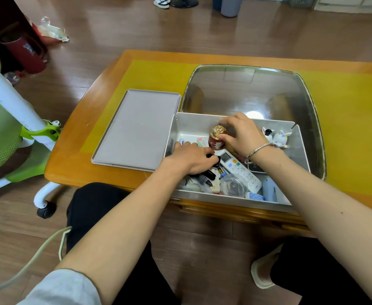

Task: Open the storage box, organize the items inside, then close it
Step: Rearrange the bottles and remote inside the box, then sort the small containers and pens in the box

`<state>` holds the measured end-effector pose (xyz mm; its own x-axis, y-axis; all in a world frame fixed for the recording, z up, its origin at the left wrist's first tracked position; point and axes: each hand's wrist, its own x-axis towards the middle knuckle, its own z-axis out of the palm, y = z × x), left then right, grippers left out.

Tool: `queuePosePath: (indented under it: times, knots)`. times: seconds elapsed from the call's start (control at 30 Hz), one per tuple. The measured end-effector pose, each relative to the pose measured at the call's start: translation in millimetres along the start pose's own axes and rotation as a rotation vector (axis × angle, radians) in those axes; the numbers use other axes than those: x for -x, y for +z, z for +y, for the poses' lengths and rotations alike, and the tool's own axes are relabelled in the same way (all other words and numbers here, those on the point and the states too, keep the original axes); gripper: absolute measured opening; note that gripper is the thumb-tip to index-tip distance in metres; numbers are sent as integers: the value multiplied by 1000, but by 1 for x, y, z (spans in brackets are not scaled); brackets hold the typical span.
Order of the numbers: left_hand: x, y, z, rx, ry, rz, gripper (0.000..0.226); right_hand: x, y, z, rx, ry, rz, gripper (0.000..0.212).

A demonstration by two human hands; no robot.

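Note:
The grey storage box (299, 150) stands uncovered at the table's near edge, and its flat grey lid (139, 128) lies upside down to its left. Inside, my right hand (242, 134) grips a small red jar with a gold cap (217, 137), held upright. My left hand (191, 157) reaches into the box's left part, fingers curled round a black object (216, 160) whose kind I cannot tell. A white remote (240, 170), pens (205, 180), a clear round dish (233, 186) and white bunny figures (277, 137) also lie in the box.
The box sits partly on a glass inset (246, 91) in the wooden table with a yellow mat (345, 106). A green and white chair (11, 119) stands on the left. My knees are under the table's near edge.

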<state>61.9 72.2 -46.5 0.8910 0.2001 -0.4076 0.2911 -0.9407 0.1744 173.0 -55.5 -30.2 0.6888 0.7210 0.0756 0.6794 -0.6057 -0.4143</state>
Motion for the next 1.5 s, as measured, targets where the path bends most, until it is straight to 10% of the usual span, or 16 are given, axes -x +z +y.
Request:
queuePosePath:
  times: [1.1,1.3,1.5]
  knots:
    - [-3,7,-7,28,-16,45,64,43,-9,4,-133,63,164,37]
    - [-1,6,-7,67,-8,55,63,78,-21,17,-46,53,-95,34]
    - [10,3,-8,120,3,212,51,93,-18,4,68,122,-334,76]
